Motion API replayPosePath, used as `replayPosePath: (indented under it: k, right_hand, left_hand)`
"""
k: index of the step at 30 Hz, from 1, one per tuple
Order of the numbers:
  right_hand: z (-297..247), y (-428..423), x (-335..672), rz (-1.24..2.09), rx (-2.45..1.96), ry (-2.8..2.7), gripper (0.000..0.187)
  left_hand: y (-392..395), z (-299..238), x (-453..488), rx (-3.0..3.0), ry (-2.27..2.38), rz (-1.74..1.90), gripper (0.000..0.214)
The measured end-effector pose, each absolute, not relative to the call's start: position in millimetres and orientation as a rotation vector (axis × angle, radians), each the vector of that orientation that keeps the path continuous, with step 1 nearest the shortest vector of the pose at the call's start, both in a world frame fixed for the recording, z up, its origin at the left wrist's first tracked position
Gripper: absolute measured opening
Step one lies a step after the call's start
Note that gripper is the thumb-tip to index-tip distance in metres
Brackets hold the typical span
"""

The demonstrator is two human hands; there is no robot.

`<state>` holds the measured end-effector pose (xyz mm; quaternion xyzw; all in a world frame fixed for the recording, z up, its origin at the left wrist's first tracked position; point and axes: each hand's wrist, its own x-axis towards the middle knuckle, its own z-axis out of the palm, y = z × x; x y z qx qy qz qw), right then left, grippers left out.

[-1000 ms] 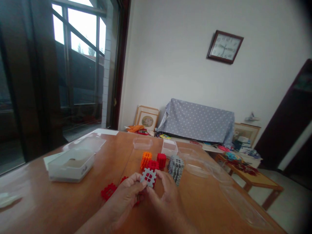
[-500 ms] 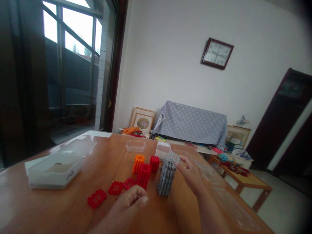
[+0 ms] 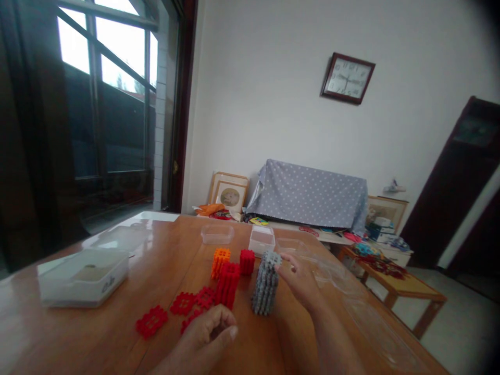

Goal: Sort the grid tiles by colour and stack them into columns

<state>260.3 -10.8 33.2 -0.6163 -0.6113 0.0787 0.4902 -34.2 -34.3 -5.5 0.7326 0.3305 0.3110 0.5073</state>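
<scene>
Grey notched plastic pieces form a tall, slightly leaning stack (image 3: 265,289) on the table. At its top right edge, my right hand (image 3: 299,276) has its thumb and a finger closed on the uppermost grey piece (image 3: 272,257), which lies on the stack. My left hand (image 3: 209,333) hovers in front of the red stack (image 3: 227,286), fingers curled in, with nothing visible in them. Loose red pieces lie to its left, among them a flat red square (image 3: 151,322) and another red square (image 3: 183,303). Behind stand an orange stack (image 3: 221,263) and a shorter red stack (image 3: 247,262).
An open white tub (image 3: 84,281) stands at the left of the wooden table (image 3: 156,276). At the back are a clear tray (image 3: 217,235) and a white box (image 3: 261,240). Clear plastic lids (image 3: 375,325) lie along the right edge, beyond which is a low bench (image 3: 416,294).
My right hand has brought the grey piece left and down onto the grey stack. My left hand stays nearly in place. The whole view has shifted slightly.
</scene>
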Motion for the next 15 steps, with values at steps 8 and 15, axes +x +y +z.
replayPosePath:
  k: [8,15]
  right_hand:
    - [28.9,-15.3,263.9,0.331,-1.416,-1.358,0.047]
    - [20.6,-20.4,253.4,0.494,-1.319,-1.129,0.051]
  left_hand:
    - [-35.8,-4.3,-34.6,1.767,0.785,0.78,0.03]
    - [-51.8,29.7,-21.5,1.449,0.945,0.935,0.047]
